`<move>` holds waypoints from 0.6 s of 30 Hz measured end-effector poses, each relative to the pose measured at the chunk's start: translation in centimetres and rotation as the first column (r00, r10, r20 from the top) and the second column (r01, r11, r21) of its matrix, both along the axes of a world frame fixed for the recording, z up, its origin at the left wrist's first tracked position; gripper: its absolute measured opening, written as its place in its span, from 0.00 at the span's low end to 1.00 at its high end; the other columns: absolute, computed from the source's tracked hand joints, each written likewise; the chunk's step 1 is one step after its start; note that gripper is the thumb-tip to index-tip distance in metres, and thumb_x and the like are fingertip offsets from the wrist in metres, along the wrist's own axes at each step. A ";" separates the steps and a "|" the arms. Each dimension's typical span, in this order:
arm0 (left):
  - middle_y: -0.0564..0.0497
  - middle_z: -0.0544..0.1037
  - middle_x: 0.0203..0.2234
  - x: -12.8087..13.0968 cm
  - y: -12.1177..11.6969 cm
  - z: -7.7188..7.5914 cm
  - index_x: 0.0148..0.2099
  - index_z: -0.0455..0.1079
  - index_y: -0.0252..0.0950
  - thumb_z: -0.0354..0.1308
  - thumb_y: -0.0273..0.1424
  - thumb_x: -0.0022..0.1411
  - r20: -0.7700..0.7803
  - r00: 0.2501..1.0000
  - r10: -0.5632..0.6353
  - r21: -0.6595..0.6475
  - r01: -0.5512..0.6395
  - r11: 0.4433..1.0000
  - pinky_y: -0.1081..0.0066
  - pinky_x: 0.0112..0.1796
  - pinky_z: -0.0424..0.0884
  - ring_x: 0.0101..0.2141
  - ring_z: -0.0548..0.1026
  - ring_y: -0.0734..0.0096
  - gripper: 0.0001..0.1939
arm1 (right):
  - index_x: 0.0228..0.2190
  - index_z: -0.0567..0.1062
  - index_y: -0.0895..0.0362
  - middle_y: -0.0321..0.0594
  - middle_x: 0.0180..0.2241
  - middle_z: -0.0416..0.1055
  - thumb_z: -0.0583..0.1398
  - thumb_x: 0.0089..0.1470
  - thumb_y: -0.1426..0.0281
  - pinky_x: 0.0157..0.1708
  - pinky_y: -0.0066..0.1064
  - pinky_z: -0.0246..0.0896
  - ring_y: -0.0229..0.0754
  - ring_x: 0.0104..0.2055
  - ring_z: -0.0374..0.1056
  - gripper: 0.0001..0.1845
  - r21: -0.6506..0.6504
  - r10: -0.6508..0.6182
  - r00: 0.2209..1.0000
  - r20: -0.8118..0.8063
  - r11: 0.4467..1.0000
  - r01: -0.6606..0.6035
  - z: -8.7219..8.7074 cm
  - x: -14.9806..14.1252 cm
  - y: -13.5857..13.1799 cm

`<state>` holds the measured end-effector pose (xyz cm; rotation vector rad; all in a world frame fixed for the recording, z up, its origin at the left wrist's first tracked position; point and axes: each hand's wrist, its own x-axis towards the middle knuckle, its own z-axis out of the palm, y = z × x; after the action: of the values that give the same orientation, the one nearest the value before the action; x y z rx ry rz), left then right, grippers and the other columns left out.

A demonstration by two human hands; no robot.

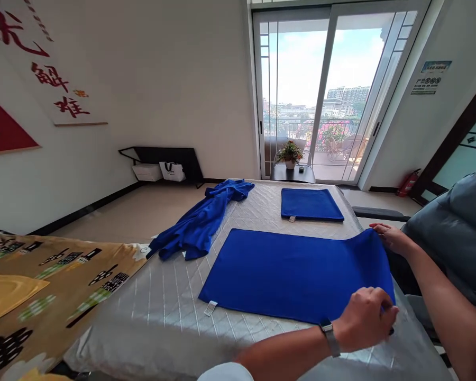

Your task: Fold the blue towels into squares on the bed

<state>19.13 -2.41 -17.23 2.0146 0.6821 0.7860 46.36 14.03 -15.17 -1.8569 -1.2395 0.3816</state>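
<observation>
A rectangular blue cloth [285, 270] with a white tag at its near left corner lies spread on the bed. Its right end is lifted slightly. My left hand [367, 317], with a watch on the wrist, pinches the near right corner. At the far right corner, my right hand [392, 237] has its fingers closed on the edge. Just beyond lies a folded blue cloth [311, 203], flat and with a small tag. A crumpled blue cloth [200, 219] stretches along the left side of the bed.
Under the cloths is a mattress with a shiny quilted cover [170, 296]. A patterned brown cloth [83, 280] is at the left. A dark leather seat [456, 233] stands close to my right arm. Past the bed, a chair holds a potted plant [290, 153] by the glass door.
</observation>
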 end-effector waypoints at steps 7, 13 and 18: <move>0.56 0.76 0.29 -17.3 0.7 3.0 0.42 0.69 0.41 0.59 0.32 0.62 0.100 0.917 0.387 -0.147 -0.372 0.917 0.76 0.31 0.69 0.28 0.74 0.75 0.05 | 0.42 0.82 0.57 0.46 0.39 0.80 0.69 0.49 0.61 0.43 0.34 0.76 0.42 0.37 0.77 0.19 0.086 0.423 0.719 -0.551 0.886 -0.456 2.0 -15.1 4.9; 0.55 0.76 0.27 -30.5 -0.9 3.2 0.41 0.71 0.40 0.58 0.40 0.64 0.109 0.690 0.715 -0.151 -0.700 0.698 0.73 0.33 0.73 0.28 0.75 0.71 0.10 | 0.44 0.81 0.56 0.42 0.35 0.79 0.62 0.59 0.59 0.44 0.37 0.73 0.42 0.37 0.75 0.17 0.121 0.724 0.683 -0.100 0.690 -0.714 2.1 -35.0 9.4; 0.53 0.77 0.27 -38.3 -0.9 0.0 0.41 0.72 0.41 0.56 0.48 0.63 -0.040 0.449 0.893 -0.062 -0.893 0.447 0.67 0.33 0.75 0.28 0.77 0.65 0.16 | 0.38 0.83 0.53 0.42 0.43 0.75 0.63 0.58 0.67 0.52 0.37 0.64 0.43 0.44 0.70 0.08 0.031 0.774 0.628 0.082 0.628 -0.778 -1.2 -47.3 12.1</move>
<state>-19.19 -3.33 -17.26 1.4521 1.8376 1.3208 -0.94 26.11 -16.39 -1.1729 -2.0546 0.7394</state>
